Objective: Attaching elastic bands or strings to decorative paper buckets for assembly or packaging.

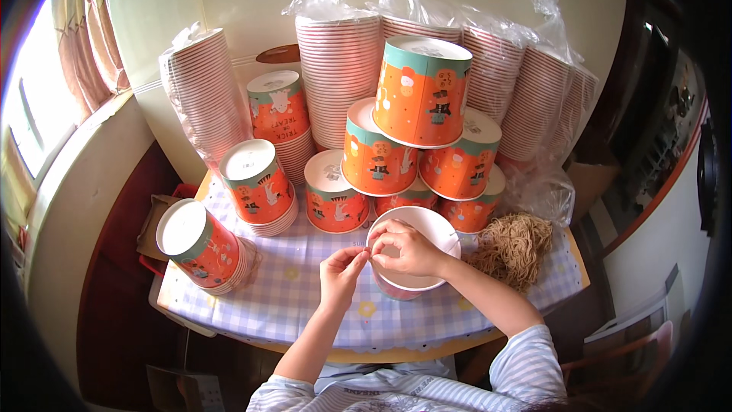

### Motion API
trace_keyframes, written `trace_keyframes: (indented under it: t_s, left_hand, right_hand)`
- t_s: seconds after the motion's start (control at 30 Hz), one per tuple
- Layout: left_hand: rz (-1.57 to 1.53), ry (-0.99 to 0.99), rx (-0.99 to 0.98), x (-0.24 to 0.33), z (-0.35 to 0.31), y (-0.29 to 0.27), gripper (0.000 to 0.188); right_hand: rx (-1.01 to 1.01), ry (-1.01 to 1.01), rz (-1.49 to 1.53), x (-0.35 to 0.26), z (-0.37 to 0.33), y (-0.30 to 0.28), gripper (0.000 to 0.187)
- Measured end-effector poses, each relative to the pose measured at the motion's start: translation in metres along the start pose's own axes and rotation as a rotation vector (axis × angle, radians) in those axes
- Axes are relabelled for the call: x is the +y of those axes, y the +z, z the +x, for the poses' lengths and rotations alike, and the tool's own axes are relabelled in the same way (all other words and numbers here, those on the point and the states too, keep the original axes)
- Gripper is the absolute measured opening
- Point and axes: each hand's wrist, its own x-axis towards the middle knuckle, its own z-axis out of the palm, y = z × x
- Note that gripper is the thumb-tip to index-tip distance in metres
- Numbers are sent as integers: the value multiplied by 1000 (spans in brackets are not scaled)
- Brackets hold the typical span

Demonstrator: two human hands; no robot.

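An upright paper bucket [412, 286], white inside, stands before me near the table's front edge. At the left side of its rim, my left hand [341, 273] is closed in a pinch, thumb against forefinger. My right hand [406, 249] reaches over the bucket's mouth, and its fingertips pinch close against those of my left. Whatever lies between the fingertips is too small to make out. A thin pale strand [454, 241] shows at the bucket's right rim. Right of the bucket lies a tangled heap of brown twine [518, 248].
Orange and green printed buckets stand upside down in a pyramid [423, 91] behind my hands. More nested stacks [259, 183] [200, 244] are at the left. Tall bagged stacks of buckets [339, 76] line the back. A checked cloth [297, 290] covers the table.
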Motion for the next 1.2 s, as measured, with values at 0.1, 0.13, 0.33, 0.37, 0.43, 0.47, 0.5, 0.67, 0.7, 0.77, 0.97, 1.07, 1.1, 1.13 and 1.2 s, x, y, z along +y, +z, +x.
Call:
trace_keyframes:
  t_s: [0.1, 0.13, 0.33, 0.37, 0.43, 0.47, 0.5, 0.67, 0.7, 0.77, 0.97, 1.07, 1.1, 1.13, 1.2]
  left_hand:
    - [5, 5, -10, 4, 2, 2, 11]
    - [5, 5, -11, 3, 3, 2, 11]
    - [82, -25, -58, 7, 8, -5, 11]
    - [99, -44, -73, 8, 8, -6, 10]
    - [116, -64, -89, 9, 8, -7, 10]
    - [103, -63, -105, 9, 8, -8, 10]
    - [91, -64, -120, 9, 8, -8, 11]
    - [168, -8, -125, 7, 10, -8, 11]
    - [183, 6, -124, 7, 10, -7, 11]
    - [187, -2, -126, 8, 11, -7, 10]
    - [166, -21, -154, 5, 11, -11, 7]
    - [116, -18, -160, 4, 10, -10, 6]
    - [98, -9, -159, 4, 10, -10, 6]
    - [97, -9, -159, 5, 9, -8, 6]
    - [83, 46, -138, 6, 7, -4, 3]
  right_hand:
    - [-49, 82, 158, -1, 1, 0, 6]
    - [-49, 82, 157, -1, 1, 0, 6]
    - [-127, 241, 198, 0, 5, 0, 10]
    - [-87, 200, 207, 3, 4, 3, 12]
    - [-48, 160, 214, 5, 5, 5, 14]
    - [-52, 174, 229, 5, 6, 4, 14]
    - [-55, 188, 244, 5, 6, 4, 14]
    - [-77, 287, 292, 3, 8, 4, 14]
    - [-86, 312, 305, 3, 8, 4, 14]
    - [-86, 323, 326, 4, 8, 5, 14]
    - [-123, 324, 367, 4, 8, 5, 16]
    - [-155, 328, 356, 2, 8, 2, 19]
    - [-176, 328, 332, 0, 8, 1, 21]
    - [-176, 328, 332, -1, 9, 0, 21]
    - [-210, 350, 309, -3, 10, -2, 20]
